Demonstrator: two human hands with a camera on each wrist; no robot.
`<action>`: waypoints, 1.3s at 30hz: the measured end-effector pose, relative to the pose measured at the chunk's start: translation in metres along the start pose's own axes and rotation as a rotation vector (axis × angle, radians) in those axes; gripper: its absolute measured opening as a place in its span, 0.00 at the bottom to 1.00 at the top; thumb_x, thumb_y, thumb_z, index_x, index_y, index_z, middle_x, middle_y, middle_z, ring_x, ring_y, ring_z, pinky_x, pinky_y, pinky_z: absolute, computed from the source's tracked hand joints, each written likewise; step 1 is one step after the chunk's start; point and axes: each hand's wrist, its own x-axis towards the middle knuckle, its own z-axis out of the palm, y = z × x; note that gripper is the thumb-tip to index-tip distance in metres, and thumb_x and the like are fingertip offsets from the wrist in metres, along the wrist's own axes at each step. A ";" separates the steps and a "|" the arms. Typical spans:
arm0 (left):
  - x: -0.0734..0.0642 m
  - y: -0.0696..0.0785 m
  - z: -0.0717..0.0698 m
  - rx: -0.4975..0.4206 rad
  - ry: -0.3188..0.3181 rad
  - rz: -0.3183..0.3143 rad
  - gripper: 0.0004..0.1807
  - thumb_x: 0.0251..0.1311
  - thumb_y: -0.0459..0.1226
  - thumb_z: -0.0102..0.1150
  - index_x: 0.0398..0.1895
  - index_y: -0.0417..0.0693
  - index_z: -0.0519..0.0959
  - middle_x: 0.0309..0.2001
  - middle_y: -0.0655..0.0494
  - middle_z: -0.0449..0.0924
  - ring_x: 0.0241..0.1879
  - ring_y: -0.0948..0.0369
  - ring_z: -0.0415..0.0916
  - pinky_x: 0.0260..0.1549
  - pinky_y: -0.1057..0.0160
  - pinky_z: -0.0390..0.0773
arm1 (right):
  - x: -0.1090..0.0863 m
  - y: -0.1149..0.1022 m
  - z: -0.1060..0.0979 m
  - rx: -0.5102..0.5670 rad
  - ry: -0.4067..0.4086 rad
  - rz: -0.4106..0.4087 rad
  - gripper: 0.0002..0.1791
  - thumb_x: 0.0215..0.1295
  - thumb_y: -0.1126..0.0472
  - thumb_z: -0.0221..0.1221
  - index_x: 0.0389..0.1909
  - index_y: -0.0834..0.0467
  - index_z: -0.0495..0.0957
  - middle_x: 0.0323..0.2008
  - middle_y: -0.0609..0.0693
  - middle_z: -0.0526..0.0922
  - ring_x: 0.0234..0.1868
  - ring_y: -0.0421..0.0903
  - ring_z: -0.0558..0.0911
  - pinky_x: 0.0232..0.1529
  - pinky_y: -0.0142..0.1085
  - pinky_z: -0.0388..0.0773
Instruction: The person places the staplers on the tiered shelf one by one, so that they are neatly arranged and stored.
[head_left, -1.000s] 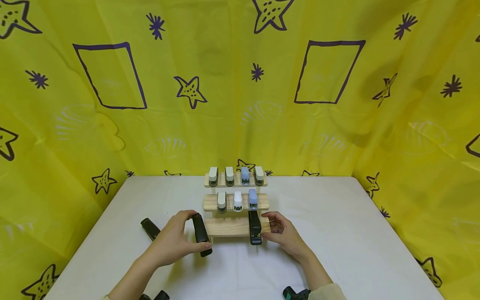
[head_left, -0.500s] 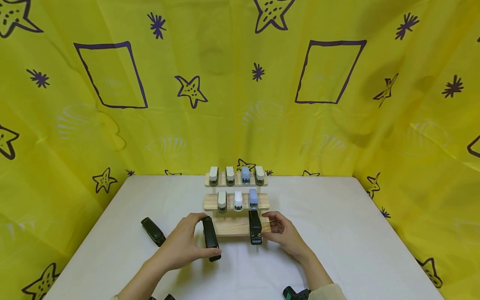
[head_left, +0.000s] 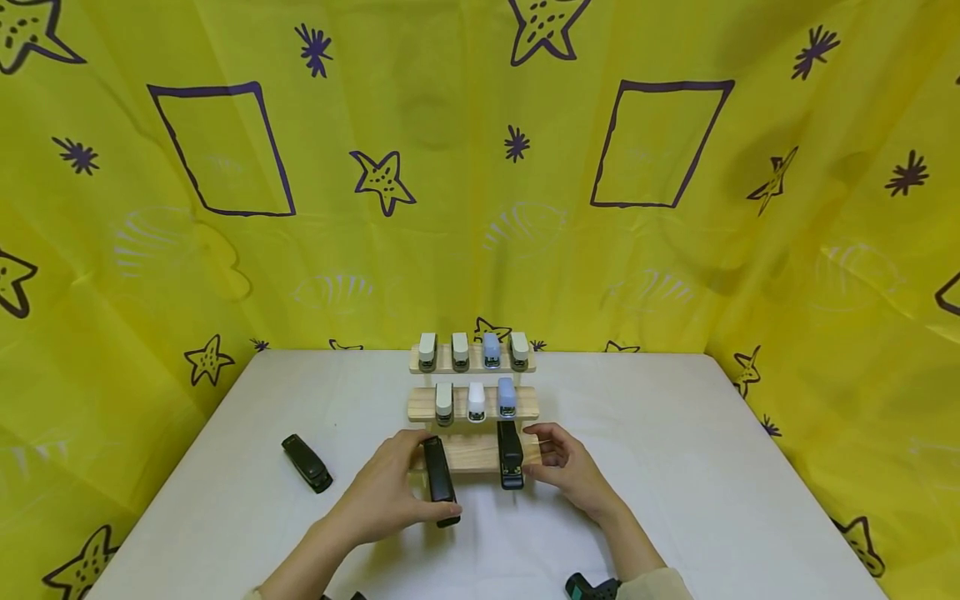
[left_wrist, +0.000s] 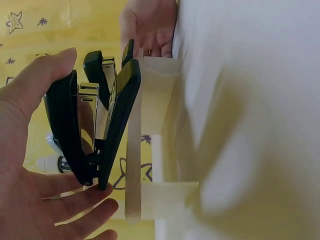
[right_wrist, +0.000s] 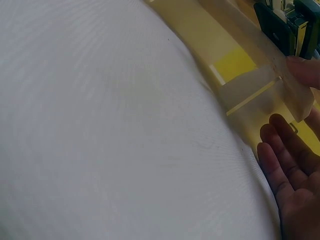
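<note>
My left hand (head_left: 386, 492) pinches a black stapler (head_left: 441, 483) lengthwise between thumb and fingers. In the left wrist view this stapler (left_wrist: 75, 127) has its arm and base spread apart, near the edge of the stand's lowest board (left_wrist: 133, 175). Another black stapler (head_left: 511, 458) stands toward the right end of that board. My right hand (head_left: 570, 471) is at this end beside it, thumb and forefinger spread; the right wrist view shows the thumb by the board (right_wrist: 272, 65) and stapler (right_wrist: 277, 30), other fingers relaxed below. Whether it grips the board is unclear.
Beige and blue staplers (head_left: 460, 350) line the top board. Beige, white (head_left: 476, 402) and blue ones stand on the middle board. A black stapler (head_left: 307, 463) lies on the white table (head_left: 637, 417) at left. A dark object (head_left: 591, 587) lies at the front edge.
My left hand has moved right with the black stapler, bringing it in front of the lowest board's left part. The black stapler lying at left has come into full view. My right hand has stayed put.
</note>
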 end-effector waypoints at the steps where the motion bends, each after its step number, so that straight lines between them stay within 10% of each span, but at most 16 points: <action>1: 0.000 0.000 0.001 -0.002 -0.001 0.002 0.58 0.34 0.64 0.84 0.71 0.50 0.71 0.63 0.54 0.77 0.60 0.56 0.73 0.60 0.46 0.75 | 0.000 0.000 0.000 -0.002 0.000 0.004 0.32 0.59 0.67 0.71 0.64 0.65 0.73 0.51 0.66 0.80 0.46 0.44 0.81 0.48 0.31 0.80; 39: 0.019 0.008 0.032 0.009 -0.051 0.078 0.58 0.52 0.71 0.68 0.79 0.47 0.64 0.73 0.47 0.72 0.71 0.49 0.66 0.67 0.40 0.70 | 0.000 -0.004 0.001 -0.013 -0.006 0.023 0.32 0.60 0.67 0.71 0.64 0.64 0.73 0.52 0.66 0.80 0.45 0.45 0.82 0.48 0.30 0.81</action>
